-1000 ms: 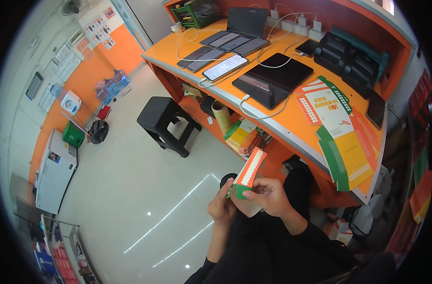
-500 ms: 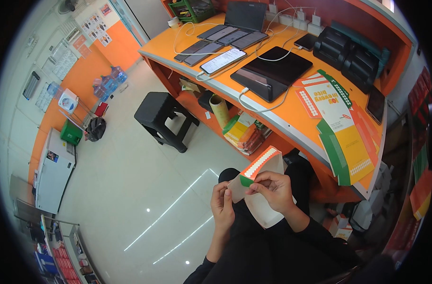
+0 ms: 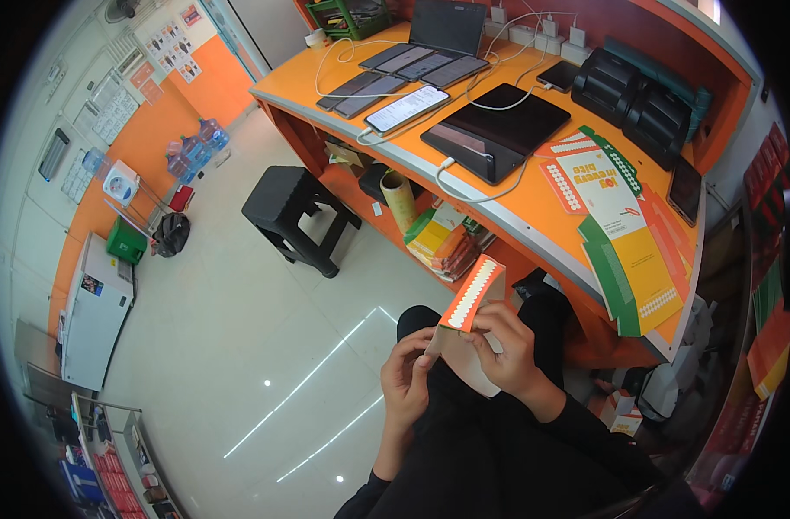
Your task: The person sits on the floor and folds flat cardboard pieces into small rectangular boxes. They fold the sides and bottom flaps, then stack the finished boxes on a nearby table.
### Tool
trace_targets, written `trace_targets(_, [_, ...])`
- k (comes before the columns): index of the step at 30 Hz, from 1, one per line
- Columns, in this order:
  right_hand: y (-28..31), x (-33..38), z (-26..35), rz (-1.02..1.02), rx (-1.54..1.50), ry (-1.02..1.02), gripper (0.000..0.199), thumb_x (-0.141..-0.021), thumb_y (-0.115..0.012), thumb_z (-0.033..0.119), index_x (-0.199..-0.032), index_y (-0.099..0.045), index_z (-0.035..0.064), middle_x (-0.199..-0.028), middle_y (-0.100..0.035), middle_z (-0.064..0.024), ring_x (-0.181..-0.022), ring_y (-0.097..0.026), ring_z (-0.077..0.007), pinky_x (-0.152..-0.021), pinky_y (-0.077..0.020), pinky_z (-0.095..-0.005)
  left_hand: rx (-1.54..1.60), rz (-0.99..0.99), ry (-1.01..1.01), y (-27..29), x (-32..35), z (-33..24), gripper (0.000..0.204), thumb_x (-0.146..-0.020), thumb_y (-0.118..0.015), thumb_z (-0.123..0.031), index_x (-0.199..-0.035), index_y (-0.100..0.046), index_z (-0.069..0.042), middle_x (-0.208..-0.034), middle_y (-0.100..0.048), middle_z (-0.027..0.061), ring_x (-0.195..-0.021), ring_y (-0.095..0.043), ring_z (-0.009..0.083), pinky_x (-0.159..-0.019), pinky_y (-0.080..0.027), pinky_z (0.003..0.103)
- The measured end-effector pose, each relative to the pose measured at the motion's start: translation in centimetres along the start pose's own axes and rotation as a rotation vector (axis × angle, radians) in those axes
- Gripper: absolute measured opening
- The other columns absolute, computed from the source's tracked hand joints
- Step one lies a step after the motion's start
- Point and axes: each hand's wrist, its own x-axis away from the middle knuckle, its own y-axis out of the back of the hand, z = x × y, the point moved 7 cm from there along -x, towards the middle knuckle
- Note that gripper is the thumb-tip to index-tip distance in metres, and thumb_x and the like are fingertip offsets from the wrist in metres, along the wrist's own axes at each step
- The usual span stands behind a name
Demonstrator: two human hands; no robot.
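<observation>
A partly folded cardboard box (image 3: 471,295) is held above my lap, its orange panel with a white scalloped pattern facing up and its plain pale inside hanging below. My left hand (image 3: 405,374) pinches the near left edge of the card. On the right side, my right hand (image 3: 504,346) grips the card near the bottom of the orange panel, thumb and fingers closed on it. Fingers cover part of the lower folds. On the desk to the right lie flat printed box blanks (image 3: 616,221) in white, yellow, green and orange.
The orange desk (image 3: 533,212) carries a black tablet (image 3: 499,134), a lit phone (image 3: 408,109), several other phones, charging cables and black devices (image 3: 624,95). A black stool (image 3: 289,208) stands on the tiled floor at left. Packets and a roll (image 3: 398,201) fill the shelf underneath.
The box has tilted more upright and its pale flaps have been drawn in closer. My right hand has shifted slightly up the card; my left has moved a little left and down.
</observation>
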Motion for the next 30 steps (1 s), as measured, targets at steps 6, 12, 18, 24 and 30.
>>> trace_targets(6, [-1.7, 1.0, -0.4, 0.008, -0.248, -0.145, 0.013, -0.080, -0.069, -0.002, -0.091, -0.064, -0.0003, -0.091, -0.064, -0.0105, -0.080, -0.068, -0.0210, -0.068, -0.0540, -0.0299, 0.021, -0.022, 0.033, 0.0, 0.2, 0.7, 0.018, -0.095, -0.050, -0.002, -0.112, -0.054, 0.001, -0.125, -0.055, 0.0167, -0.111, -0.057, 0.0223, -0.090, -0.047, 0.034])
trace_targets(12, [-2.2, 0.9, -1.3, 0.138, -0.374, -0.246, 0.011, -0.082, -0.066, -0.004, -0.093, -0.064, -0.0031, -0.089, -0.066, -0.0109, -0.084, -0.069, -0.0195, -0.075, -0.0552, -0.0276, 0.039, -0.007, 0.006, 0.5, 0.1, 0.5, 0.015, -0.090, -0.058, 0.004, -0.104, -0.063, 0.003, -0.125, -0.054, 0.0160, -0.114, -0.057, 0.0255, -0.093, -0.048, 0.035])
trace_targets(18, [-2.6, 1.0, -2.0, 0.153, -0.557, -0.352, 0.013, -0.084, -0.064, -0.005, -0.097, -0.065, -0.0034, -0.092, -0.068, -0.0088, -0.087, -0.068, -0.0162, -0.080, -0.0545, -0.0287, 0.055, -0.124, 0.015, 0.5, 0.1, -0.5, 0.017, -0.086, -0.062, 0.007, -0.101, -0.068, 0.002, -0.109, -0.057, 0.0120, -0.114, -0.058, 0.0301, -0.094, -0.049, 0.035])
trace_targets(24, [-2.6, 1.5, -2.5, 0.148, -0.594, -0.319, 0.014, -0.083, -0.064, -0.011, -0.096, -0.064, -0.0063, -0.094, -0.068, -0.0135, -0.091, -0.068, -0.0181, -0.086, -0.0545, -0.0318, -0.169, -0.094, -0.045, 0.5, 0.0, -1.1, 0.017, -0.082, -0.069, 0.002, -0.098, -0.071, -0.001, -0.099, -0.059, 0.0092, -0.098, -0.062, 0.0239, -0.087, -0.051, 0.035])
trace_targets(30, [-2.6, 1.6, -2.4, 0.155, -0.565, -0.323, 0.014, -0.084, -0.062, -0.011, -0.096, -0.063, -0.0064, -0.094, -0.068, -0.0122, -0.090, -0.068, -0.0170, -0.086, -0.0540, -0.0316, -0.209, -0.138, -0.046, 0.5, -0.1, -1.7, 0.014, -0.079, -0.072, 0.001, -0.093, -0.070, 0.001, -0.090, -0.063, 0.0089, -0.086, -0.064, 0.0181, -0.095, -0.050, 0.039])
